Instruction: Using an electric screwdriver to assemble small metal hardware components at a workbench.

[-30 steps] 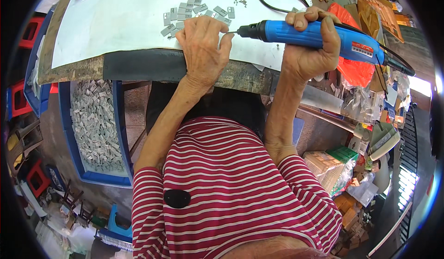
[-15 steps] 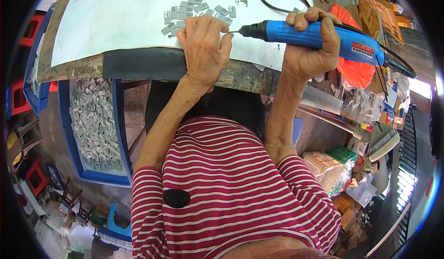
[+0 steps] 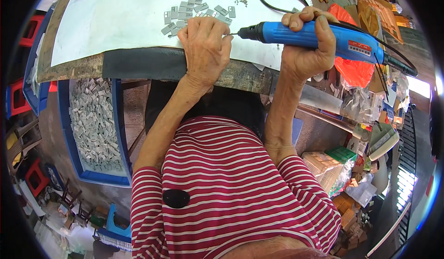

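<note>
Right hand [image 3: 305, 58] wraps tool [image 3: 277, 32], likely for steady tip [image 3: 234, 33]; left hand [image 3: 204, 51] curled by tip, cannot tell what's held; grey bits [image 3: 186, 10] on far side, likely handy

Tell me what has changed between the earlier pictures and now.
The right hand and the blue power tool it grips have shifted slightly left, toward the left hand. Nothing was visibly taken hold of or let go. The left hand's place, the loose grey pieces and the blue tray look unchanged.
</note>
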`<state>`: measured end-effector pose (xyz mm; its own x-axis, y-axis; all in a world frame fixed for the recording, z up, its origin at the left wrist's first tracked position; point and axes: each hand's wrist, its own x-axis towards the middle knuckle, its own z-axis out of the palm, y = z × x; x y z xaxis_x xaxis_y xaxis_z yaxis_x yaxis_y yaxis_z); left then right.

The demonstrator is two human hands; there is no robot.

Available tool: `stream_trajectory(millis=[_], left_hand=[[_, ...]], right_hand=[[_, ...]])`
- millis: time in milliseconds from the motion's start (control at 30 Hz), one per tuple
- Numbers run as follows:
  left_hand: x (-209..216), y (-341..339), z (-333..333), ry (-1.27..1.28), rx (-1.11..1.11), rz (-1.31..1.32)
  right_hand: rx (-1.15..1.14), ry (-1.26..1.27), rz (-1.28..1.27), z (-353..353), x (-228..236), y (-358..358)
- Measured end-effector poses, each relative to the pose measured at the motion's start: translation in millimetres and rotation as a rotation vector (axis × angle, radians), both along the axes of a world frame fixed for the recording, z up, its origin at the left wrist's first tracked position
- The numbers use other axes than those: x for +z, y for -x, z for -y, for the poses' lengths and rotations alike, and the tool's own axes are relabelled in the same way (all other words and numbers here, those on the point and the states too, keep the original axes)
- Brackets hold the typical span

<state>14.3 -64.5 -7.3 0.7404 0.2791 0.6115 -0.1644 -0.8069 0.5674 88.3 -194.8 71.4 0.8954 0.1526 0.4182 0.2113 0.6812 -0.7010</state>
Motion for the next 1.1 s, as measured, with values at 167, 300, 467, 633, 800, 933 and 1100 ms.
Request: stream_trajectory(millis=[167,300,467,633,800,933,1100], left_hand=[[0.9,0.9,-0.4,0.034,-0.018,-0.004],[2.9,-1.0,-3.3,0.043,-0.012,-0.076],[-1.7,-3.1,-3.9,-0.077,0.009,-0.119],[-1.3,-5.5,-0.4,-0.145,-0.007,-0.137],[-1.2,-1.3,-4.4,-0.083,-0.059,-0.153],[0.7,-5.7,-6.9,-0.024,-0.062,-0.122],[-2.4,-7.6,-12.1,-0.138,-0.039,-0.121]], right_hand=[[-0.005,-0.004,0.006,1.9,1.8,0.1],[-0.01,-0.016,0.026,9.8,2.6,-4.4],[-0.035,-0.05,-0.012,15.3,3.8,-6.1],[-0.071,-0.037,-0.017,21.6,5.0,-5.6],[-0.058,-0.052,-0.029,18.9,2.1,-6.7],[-0.054,-0.063,-0.034,21.1,2.9,-6.9],[-0.043,-0.048,-0.025,19.1,-1.0,-7.2]])
